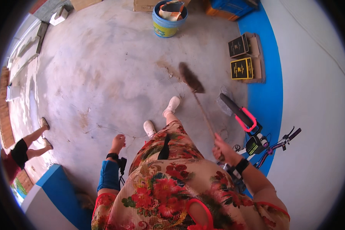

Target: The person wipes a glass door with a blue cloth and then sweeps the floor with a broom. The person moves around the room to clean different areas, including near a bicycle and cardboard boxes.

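In my right hand point(225, 152) is the handle of a long broom point(204, 115), fingers closed around it. The broom's dark brush head point(191, 78) is somewhat blurred and lies over the concrete floor beyond my feet, beside a patch of brown dirt point(168, 67). My left hand point(118, 143) hangs over the floor at the left of my body, its fingers curled with no object visible in them. Both wrists carry black bands, and a blue sleeve covers the left forearm. Below, my feet are in white clogs point(172, 105).
A child's bicycle point(257, 143) stands close at the right, with a clear plastic bag point(226, 100) by its front wheel. Cartons point(241, 68) line the blue-painted wall base. Ahead stands a blue bucket point(166, 27). Another person point(20, 153) is at the far left, beyond a low wall point(50, 184).
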The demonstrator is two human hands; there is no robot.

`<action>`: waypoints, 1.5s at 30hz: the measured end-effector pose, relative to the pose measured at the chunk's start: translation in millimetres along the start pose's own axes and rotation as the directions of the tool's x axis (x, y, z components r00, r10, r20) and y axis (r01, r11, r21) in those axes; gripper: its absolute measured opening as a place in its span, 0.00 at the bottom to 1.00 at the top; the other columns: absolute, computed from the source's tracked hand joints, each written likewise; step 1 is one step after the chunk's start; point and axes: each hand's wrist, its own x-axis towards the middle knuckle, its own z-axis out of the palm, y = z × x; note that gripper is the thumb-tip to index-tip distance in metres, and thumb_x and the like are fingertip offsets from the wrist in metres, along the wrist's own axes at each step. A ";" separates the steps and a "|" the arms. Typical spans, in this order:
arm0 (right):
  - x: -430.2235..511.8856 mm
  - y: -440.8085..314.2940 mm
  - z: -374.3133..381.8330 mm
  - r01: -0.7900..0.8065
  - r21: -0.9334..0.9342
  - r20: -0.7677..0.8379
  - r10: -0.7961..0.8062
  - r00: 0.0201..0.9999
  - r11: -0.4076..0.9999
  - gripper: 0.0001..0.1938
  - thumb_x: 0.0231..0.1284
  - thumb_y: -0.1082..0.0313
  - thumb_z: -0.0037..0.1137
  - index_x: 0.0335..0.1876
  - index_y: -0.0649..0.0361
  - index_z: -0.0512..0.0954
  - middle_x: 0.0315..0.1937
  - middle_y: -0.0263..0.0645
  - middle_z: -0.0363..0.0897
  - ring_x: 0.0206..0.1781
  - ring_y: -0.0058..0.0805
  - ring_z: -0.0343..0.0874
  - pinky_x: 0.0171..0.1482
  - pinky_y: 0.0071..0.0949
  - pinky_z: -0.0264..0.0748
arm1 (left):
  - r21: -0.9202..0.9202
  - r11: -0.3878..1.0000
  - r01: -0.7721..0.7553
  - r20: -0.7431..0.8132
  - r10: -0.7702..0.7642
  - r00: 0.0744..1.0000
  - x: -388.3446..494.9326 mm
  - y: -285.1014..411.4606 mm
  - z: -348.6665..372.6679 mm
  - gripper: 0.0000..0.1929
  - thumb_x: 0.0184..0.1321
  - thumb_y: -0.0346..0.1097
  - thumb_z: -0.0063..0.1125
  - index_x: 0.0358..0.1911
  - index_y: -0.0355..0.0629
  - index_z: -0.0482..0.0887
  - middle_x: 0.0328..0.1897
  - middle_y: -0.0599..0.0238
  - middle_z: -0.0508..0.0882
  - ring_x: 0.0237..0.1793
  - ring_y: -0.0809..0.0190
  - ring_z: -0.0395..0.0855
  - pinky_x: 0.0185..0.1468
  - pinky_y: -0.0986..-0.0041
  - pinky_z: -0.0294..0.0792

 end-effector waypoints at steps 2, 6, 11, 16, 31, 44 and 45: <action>-22.3 22.7 19.0 -0.054 -0.091 -0.023 0.052 0.998 0.994 0.28 0.73 0.58 0.39 0.72 0.22 0.45 0.23 0.29 0.62 0.16 0.11 0.56 0.18 0.12 0.59 | 0.104 0.991 0.082 -0.048 -0.077 0.996 -5.5 -41.0 -16.7 0.14 0.61 0.37 0.52 0.46 0.37 0.79 0.27 0.61 0.79 0.20 0.63 0.79 0.23 0.71 0.75; -56.2 26.7 44.4 -0.093 -0.165 0.074 0.106 0.992 0.982 0.27 0.73 0.60 0.39 0.73 0.28 0.48 0.24 0.30 0.63 0.16 0.10 0.55 0.18 0.11 0.58 | -0.021 0.964 0.265 -0.040 -0.265 0.963 -20.1 -95.4 -26.0 0.12 0.60 0.37 0.50 0.42 0.37 0.79 0.26 0.62 0.78 0.20 0.61 0.79 0.24 0.68 0.77; -83.5 1.8 59.6 -0.016 -0.218 0.073 0.033 0.997 0.976 0.26 0.73 0.63 0.40 0.73 0.33 0.52 0.26 0.32 0.66 0.16 0.09 0.55 0.16 0.09 0.56 | -0.094 0.967 0.237 -0.102 -0.246 0.964 -29.5 -101.7 -9.6 0.14 0.60 0.39 0.51 0.44 0.38 0.79 0.27 0.63 0.78 0.22 0.62 0.79 0.26 0.69 0.77; -73.7 -73.7 57.2 0.176 -0.311 0.059 -0.166 0.984 0.934 0.23 0.74 0.60 0.39 0.71 0.31 0.55 0.27 0.32 0.66 0.16 0.09 0.54 0.17 0.09 0.56 | -0.184 0.975 0.120 -0.085 -0.138 0.987 -38.2 -73.5 25.4 0.16 0.60 0.41 0.52 0.47 0.40 0.79 0.29 0.60 0.80 0.24 0.62 0.80 0.28 0.70 0.77; 28.6 -125.8 123.8 -0.086 -0.566 0.073 0.154 0.985 0.820 0.47 0.61 0.80 0.44 0.72 0.26 0.27 0.18 0.32 0.64 0.15 0.22 0.66 0.17 0.25 0.64 | 0.293 0.219 -0.931 0.411 0.850 0.330 -59.0 278.5 216.7 0.46 0.42 0.37 0.69 0.68 0.47 0.58 0.62 0.52 0.69 0.64 0.46 0.65 0.65 0.58 0.60; -31.9 -137.3 192.5 -0.174 -0.620 0.227 0.388 0.894 0.765 0.34 0.67 0.77 0.41 0.74 0.36 0.48 0.22 0.26 0.58 0.16 0.08 0.54 0.14 0.10 0.52 | 0.204 0.235 -0.950 0.226 0.933 0.280 -93.0 262.0 201.9 0.07 0.46 0.31 0.61 0.27 0.48 0.75 0.28 0.67 0.76 0.39 0.52 0.73 0.56 0.56 0.61; -40.4 -137.7 191.2 -0.172 -0.602 0.250 0.389 0.887 0.780 0.33 0.67 0.77 0.41 0.74 0.37 0.48 0.22 0.27 0.59 0.16 0.08 0.55 0.14 0.11 0.52 | 0.191 0.212 -0.958 0.218 0.943 0.252 -97.1 265.7 202.2 0.07 0.46 0.31 0.61 0.28 0.48 0.75 0.29 0.67 0.76 0.40 0.52 0.73 0.57 0.56 0.61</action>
